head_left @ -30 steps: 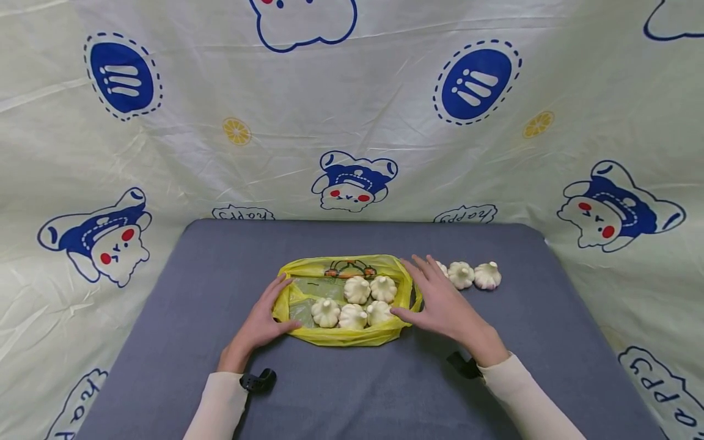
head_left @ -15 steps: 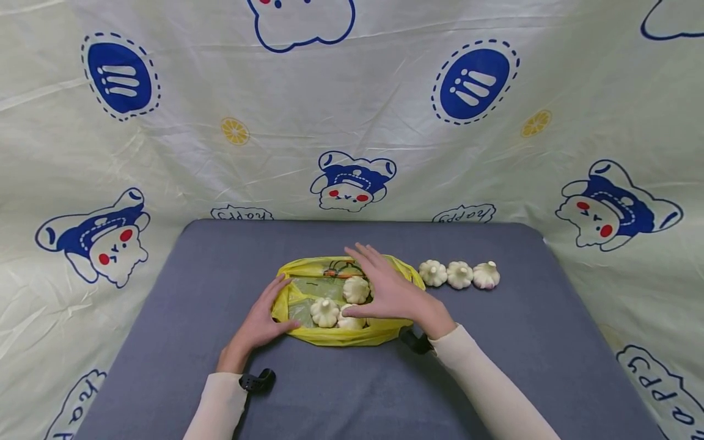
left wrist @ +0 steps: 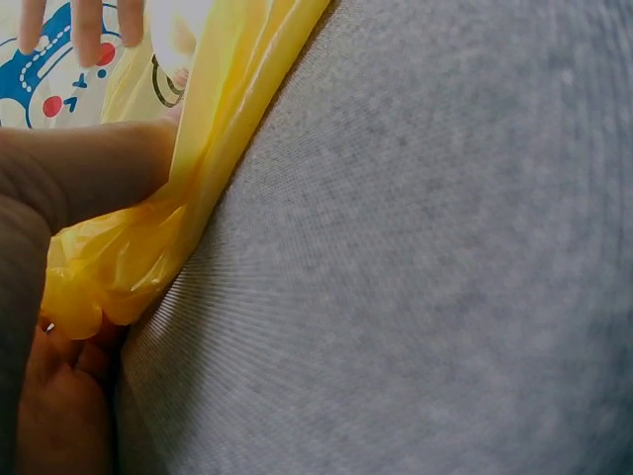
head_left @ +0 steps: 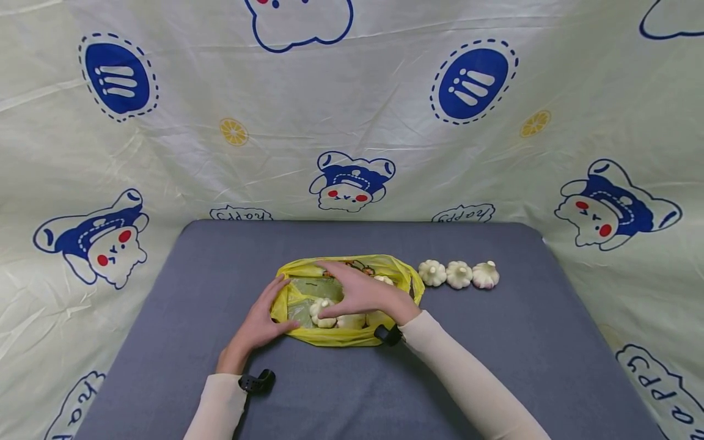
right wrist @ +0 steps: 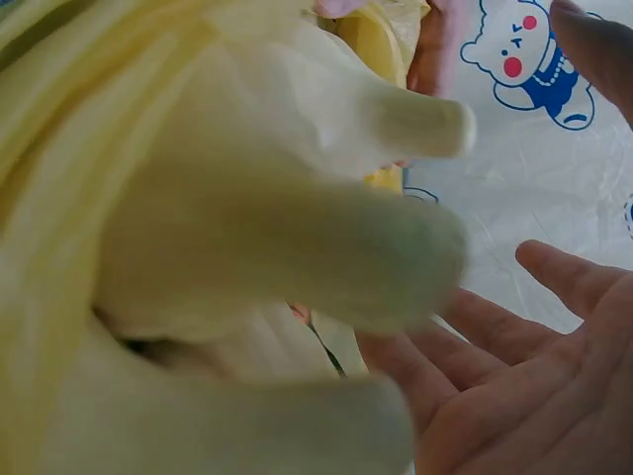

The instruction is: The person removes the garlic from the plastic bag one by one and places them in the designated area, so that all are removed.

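Left hand: the left hand [head_left: 258, 322] lay at the left edge of the yellow plastic bag [head_left: 404, 282], thumb and fingers pinching the bag's rim; the left wrist view showed the plastic bunched between thumb and fingers [left wrist: 89, 173] against the grey cloth.

Right hand: the right hand [head_left: 360, 293] reached over the bag's open mouth, palm down, fingers spread and only lightly bent, fingertips near the far-left part of the opening. Its thumb touched one garlic bulb [head_left: 321, 310] in the bag; I could not tell whether anything was truly gripped. The right wrist view showed an open palm with straight fingers [right wrist: 554, 277], garlic blurred close to the lens.

Bag: it sat on the grey table [head_left: 495, 366], about the middle, mouth open upward, a printed figure on its far side partly hidden by the hand.

Garlic inside: several pale bulbs lay in the bag, most covered by the right hand; one showed at the left, others peeped out along the near edge and at the far right of the hand.

Garlic outside: three garlic bulbs [head_left: 459, 274] stood in a row on the table just right of the bag, close to one another, apart from both hands.

Backdrop: a pale printed sheet [head_left: 352, 110] with blue bears hung behind the table.
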Motion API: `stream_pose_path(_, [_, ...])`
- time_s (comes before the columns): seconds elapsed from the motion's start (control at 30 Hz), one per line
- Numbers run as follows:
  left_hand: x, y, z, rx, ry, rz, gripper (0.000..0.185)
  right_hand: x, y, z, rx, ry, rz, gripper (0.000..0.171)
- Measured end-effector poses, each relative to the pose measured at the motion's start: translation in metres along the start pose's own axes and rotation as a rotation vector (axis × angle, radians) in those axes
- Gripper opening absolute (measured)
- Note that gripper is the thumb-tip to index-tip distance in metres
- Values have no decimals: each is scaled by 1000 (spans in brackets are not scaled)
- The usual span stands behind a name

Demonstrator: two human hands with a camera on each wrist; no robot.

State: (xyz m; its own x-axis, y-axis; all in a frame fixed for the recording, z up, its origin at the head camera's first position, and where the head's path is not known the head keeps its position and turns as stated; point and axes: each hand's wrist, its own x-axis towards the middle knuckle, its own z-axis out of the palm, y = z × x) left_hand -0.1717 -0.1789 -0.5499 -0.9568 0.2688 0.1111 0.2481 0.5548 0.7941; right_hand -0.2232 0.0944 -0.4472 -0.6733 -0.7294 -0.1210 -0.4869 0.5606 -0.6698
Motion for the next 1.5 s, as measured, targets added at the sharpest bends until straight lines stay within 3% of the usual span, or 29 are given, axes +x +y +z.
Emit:
stream_pose_path(0.23, [1, -1, 0, 8, 2, 17, 92, 8, 5, 11, 3, -64, 16, 93])
stream_pose_path(0.43, [1, -1, 0, 6, 2, 10, 92, 12, 10, 19, -59, -100, -25, 83])
stream_pose_path(0.97, [0, -1, 0, -14, -4, 7, 92, 17, 11, 24, -159, -107, -64, 30])
stream_pose_path(1.5, [-1, 0, -1, -6, -13, 1, 92, 12, 1, 14, -126, -66, -62, 34])
